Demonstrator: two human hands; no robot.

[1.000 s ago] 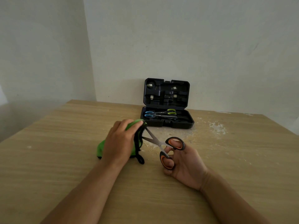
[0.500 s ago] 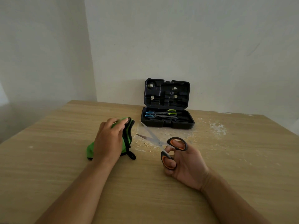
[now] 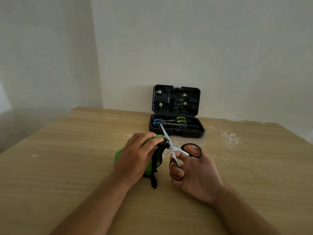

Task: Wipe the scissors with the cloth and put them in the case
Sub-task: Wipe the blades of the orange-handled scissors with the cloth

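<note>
Two blades spread from right hand (image 3: 194, 172), scissors (image 3: 176, 150) against cloth (image 3: 152, 160)

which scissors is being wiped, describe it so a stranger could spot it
On the wooden table, in front of the open black case, the right hand holds the scissors against the green cloth. Its handles are orange and black, unlike the blue pair and green pair in the case.

cloth (image 3: 153, 164) under the left hand (image 3: 135, 156), scissors (image 3: 177, 150) right of it in the right hand (image 3: 194, 173), case (image 3: 177, 131) behind both on the table (image 3: 67, 167)
</note>
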